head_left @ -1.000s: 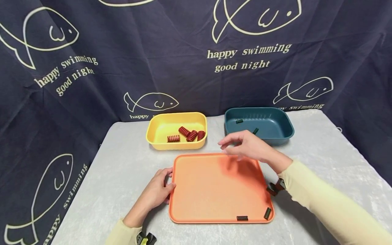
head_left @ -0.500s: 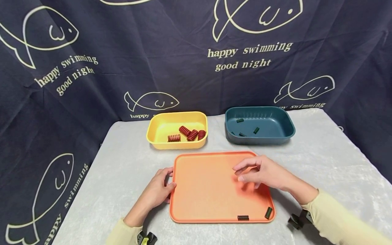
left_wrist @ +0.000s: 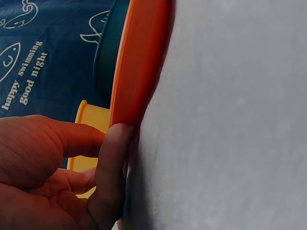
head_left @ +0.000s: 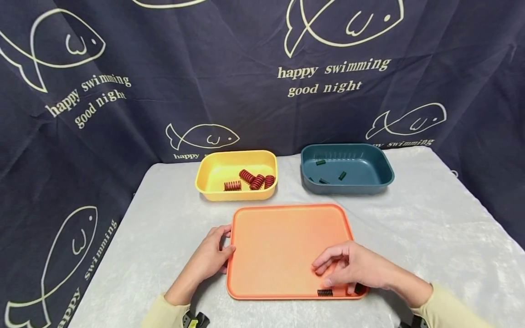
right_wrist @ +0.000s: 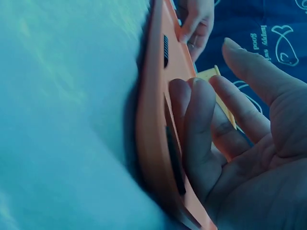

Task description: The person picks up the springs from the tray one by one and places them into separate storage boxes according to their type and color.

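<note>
My left hand holds the left rim of the orange tray, thumb over the edge and fingers along the outside. In the left wrist view, thumb and fingers pinch that rim. Low over the tray's near right part, my right hand has loosely bent fingers with nothing between them. A dark coil spring lies along the near rim, just below its fingertips. Another dark spring, in the near right corner, is partly hidden by the hand; the right wrist view shows this spring beside the fingers.
Behind the tray at left stands a yellow bin with several red springs. At right, a dark teal bin holds several small dark green springs. A navy fish-print cloth hangs behind the grey table.
My right hand has moved from beside the teal bin back toward me, down over the tray's near right corner. My left hand stays at the tray's left rim.
</note>
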`<state>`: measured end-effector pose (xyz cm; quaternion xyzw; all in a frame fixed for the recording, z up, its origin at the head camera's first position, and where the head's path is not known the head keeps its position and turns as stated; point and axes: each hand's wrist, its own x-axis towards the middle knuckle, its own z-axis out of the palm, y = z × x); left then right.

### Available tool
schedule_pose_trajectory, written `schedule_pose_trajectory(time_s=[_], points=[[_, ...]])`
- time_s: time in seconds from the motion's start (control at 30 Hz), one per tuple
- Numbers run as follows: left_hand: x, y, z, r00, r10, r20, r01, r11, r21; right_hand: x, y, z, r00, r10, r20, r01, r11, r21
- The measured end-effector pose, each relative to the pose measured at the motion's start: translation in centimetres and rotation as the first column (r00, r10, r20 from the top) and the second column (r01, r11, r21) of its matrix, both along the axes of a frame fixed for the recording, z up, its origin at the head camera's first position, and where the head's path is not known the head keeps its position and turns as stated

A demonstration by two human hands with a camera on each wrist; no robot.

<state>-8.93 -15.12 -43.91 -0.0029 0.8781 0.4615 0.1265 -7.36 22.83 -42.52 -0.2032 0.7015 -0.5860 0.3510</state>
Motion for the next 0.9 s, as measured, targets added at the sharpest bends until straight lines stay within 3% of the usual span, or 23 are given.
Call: schedule_pose_trajectory(time_s=[0.2,0.6,0.9], points=[[0.0,0.0,0.0,1.0,0.001,0.004,-0.001,1.0,0.003,0.7,-0.4,-0.3,0.999,0.038,0.013,-0.038,0.999,0.003],[0.1,0.0,0.0,1.0,-0.007,-0.013,0.007,1.0,0.003,1.9,-1.4,0.0,0.99,0.046,-0.134,-0.039,0.998,0.058],[0.1,0.0,-0.1,1.0,0.0,-0.01,0.001,1.0,0.015,0.0,-0.1,0.1,0.996,0.021,-0.09,-0.022,1.0,-0.011]])
